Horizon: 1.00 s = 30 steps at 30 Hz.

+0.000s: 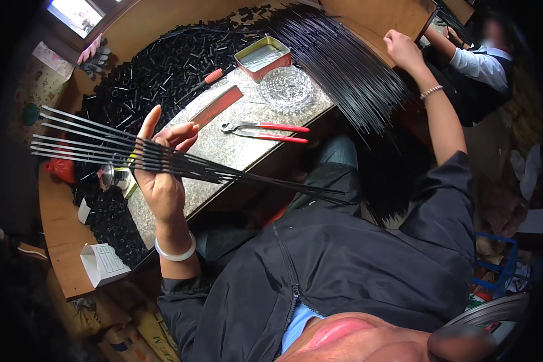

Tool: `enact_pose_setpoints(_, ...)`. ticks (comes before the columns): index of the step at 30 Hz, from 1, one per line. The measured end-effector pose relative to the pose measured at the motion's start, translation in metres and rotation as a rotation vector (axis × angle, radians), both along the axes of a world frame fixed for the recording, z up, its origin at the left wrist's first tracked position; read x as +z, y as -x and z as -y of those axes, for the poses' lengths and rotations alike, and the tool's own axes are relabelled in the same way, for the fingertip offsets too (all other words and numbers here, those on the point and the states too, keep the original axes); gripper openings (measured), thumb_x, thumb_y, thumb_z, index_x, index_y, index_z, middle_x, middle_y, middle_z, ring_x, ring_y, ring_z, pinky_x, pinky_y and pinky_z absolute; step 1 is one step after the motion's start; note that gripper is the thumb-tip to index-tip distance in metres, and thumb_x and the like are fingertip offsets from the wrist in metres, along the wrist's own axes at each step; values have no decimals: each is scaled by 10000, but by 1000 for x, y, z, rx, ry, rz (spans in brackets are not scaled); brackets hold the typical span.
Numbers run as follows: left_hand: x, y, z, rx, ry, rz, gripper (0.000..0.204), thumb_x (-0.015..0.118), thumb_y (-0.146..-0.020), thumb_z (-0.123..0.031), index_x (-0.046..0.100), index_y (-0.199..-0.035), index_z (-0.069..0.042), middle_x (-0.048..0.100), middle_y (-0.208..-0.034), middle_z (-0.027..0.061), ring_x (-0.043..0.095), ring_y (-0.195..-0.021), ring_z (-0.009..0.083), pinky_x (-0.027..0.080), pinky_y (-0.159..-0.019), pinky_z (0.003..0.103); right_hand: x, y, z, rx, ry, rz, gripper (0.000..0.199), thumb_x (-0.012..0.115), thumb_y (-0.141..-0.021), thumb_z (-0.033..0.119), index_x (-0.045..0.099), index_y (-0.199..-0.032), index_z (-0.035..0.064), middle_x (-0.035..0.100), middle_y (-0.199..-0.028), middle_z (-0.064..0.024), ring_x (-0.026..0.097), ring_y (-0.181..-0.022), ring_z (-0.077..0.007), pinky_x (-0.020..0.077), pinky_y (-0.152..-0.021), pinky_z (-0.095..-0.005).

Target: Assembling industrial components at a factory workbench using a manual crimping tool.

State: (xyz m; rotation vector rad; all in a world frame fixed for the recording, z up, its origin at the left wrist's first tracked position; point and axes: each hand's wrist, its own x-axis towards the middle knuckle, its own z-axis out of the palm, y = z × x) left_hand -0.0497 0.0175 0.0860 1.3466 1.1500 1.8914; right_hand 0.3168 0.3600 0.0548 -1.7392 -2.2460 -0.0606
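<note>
Several thin black rods (133, 151) fan out from the closed left hand (161, 175) above the stone slab's (235, 145) near edge; right hand (402, 49) fisted, resting on the black rod pile (344, 66) at the far edge beside red-handled pincers (265, 131).

Illumination is uneven. The stone slab (235, 145) at the centre receives the strongest light, from above, and shows pale with clear grain. A bright screen (75, 13) up and left of the slab is overexposed to near white. The glass dish (286, 86) on the slab's far end carries small highlights. Below the slab, deep shadow hides detail. Toward the rim, the frame darkens to black and straight edges bow. Focus is sharp at the slab and softens at the bottom edge.
</note>
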Motion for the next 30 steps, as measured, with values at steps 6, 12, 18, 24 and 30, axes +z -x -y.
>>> enact_pose_setpoints(6,0,-7,-10,-43,74,39,444,394,-925,-118,279,-1332,18,566,-1087,191,587,-980,266,475,-842,346,28,40,96,445,56,-613,139,474,-905,118,545,-922,-1,470,-629,11,433,-555,-55,344,-505,-201)
enact_pose_setpoints(12,-4,-17,-27,-154,107,158,406,393,-906,-36,339,-1308,-9,534,-1153,143,547,-1038,221,447,-866,305,36,105,227,760,591,-799,108,461,-917,83,518,-979,15,434,-627,38,399,-549,-20,317,-499,-162)
enact_pose_setpoints(18,-3,-9,-4,-216,80,77,266,389,-905,-44,459,-1147,41,612,-898,141,622,-853,236,508,-796,350,35,118,251,850,885,-762,126,472,-901,49,502,-1019,16,524,-786,-19,501,-644,-45,391,-556,-162)
enact_pose_setpoints(24,-13,-6,4,-255,3,190,192,425,-879,-13,467,-1067,-1,594,-934,136,610,-894,258,507,-803,367,23,135,268,1003,1657,-828,582,567,-868,201,245,-1323,33,540,-1065,-138,587,-802,-160,479,-705,-270)
enact_pose_setpoints(30,-49,-6,6,6,119,-204,186,493,-874,-39,535,-1052,-11,653,-823,96,637,-820,169,492,-745,293,32,123,281,878,1372,-890,273,354,-967,247,488,-957,9,371,-516,28,280,-404,-35,236,-384,-186)
